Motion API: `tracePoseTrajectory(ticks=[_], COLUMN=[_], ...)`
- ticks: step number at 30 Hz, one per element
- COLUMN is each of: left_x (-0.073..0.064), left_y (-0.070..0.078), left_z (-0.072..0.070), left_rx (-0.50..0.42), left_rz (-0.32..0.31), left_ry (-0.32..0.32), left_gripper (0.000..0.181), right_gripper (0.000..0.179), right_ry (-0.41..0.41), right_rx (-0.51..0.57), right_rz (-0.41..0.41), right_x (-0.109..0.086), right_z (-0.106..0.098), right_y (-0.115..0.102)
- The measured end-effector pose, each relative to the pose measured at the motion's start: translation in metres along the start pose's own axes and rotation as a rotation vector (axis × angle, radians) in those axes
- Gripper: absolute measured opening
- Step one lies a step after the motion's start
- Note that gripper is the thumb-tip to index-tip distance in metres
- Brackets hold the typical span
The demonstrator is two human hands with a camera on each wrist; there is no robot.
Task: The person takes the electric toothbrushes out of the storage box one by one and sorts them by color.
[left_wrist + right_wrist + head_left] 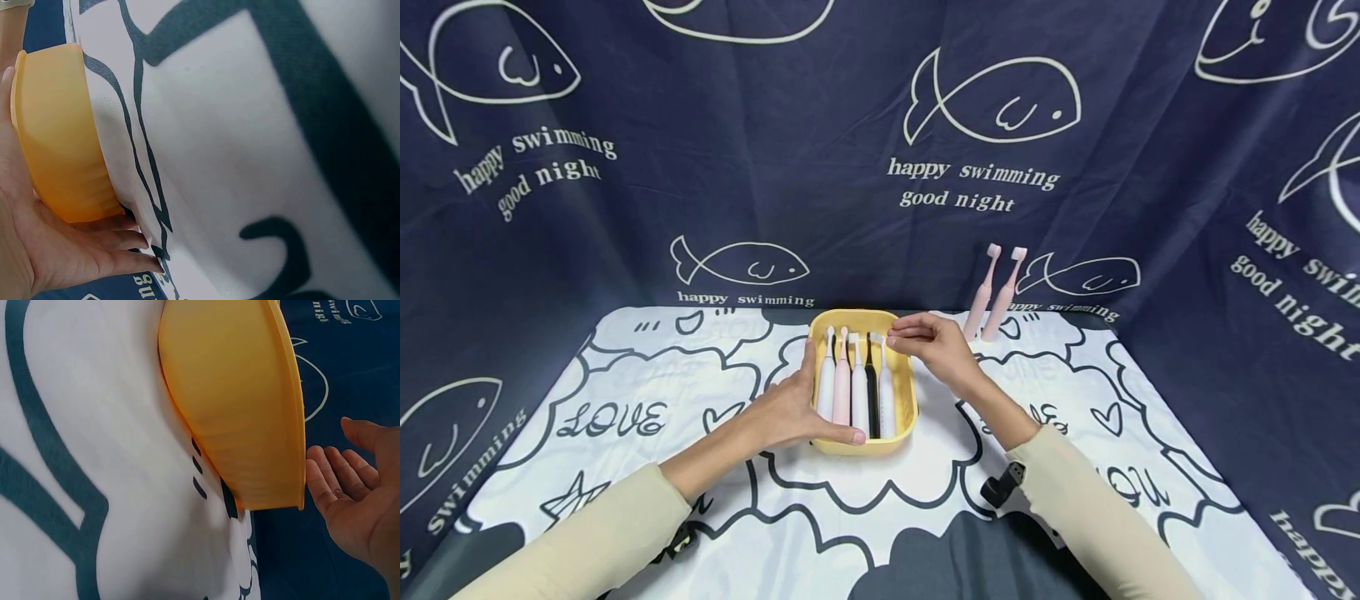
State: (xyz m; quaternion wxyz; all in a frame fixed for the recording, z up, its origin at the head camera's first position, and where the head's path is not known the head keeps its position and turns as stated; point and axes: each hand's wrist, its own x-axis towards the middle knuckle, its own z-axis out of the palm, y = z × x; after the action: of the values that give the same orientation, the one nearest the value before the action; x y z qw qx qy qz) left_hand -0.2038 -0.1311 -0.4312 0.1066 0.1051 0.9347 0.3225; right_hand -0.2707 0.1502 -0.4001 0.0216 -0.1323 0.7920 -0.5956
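The left hand (801, 407), fingers spread, lies against the left side of the yellow box (908, 408) on the desk (658, 375). Five brushes (860, 396) lie inside. The right hand (938, 346), thumb parted from fingers, is at its right rim; two pink brushes (1002, 304) stand farther right.

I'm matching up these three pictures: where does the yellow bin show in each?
Head: the yellow bin is just below centre, between left hand and right hand.
Left wrist: yellow bin, far left, about mid-height.
Right wrist: yellow bin, upper middle, left of the right hand.
Shared landmark: the white cloth with dark lines.
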Motion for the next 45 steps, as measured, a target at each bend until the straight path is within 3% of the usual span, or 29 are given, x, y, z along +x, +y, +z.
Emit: tracePoseTrajectory(ticks=[8,31,45], left_x=[0.000,0.002,0.000], left_y=[-0.001,-0.001,0.000], left_z=[0.000,-0.001,-0.001], left_rx=[0.002,0.025,0.026], left_rz=[0.007,-0.002,-0.014], left_ry=[0.001,-0.002,-0.002], left_gripper=[0.181,0.179,0.181], right_gripper=[0.042,0.034,0.031], right_ry=[-0.030,-0.098,-0.132], right_rx=[0.025,-0.005,-0.033], right_rz=[0.005,0.033,-0.050], right_x=[0.002,0.004,0.012], right_z=[0.014,0.037,0.055], right_y=[0.001,-0.008,-0.004])
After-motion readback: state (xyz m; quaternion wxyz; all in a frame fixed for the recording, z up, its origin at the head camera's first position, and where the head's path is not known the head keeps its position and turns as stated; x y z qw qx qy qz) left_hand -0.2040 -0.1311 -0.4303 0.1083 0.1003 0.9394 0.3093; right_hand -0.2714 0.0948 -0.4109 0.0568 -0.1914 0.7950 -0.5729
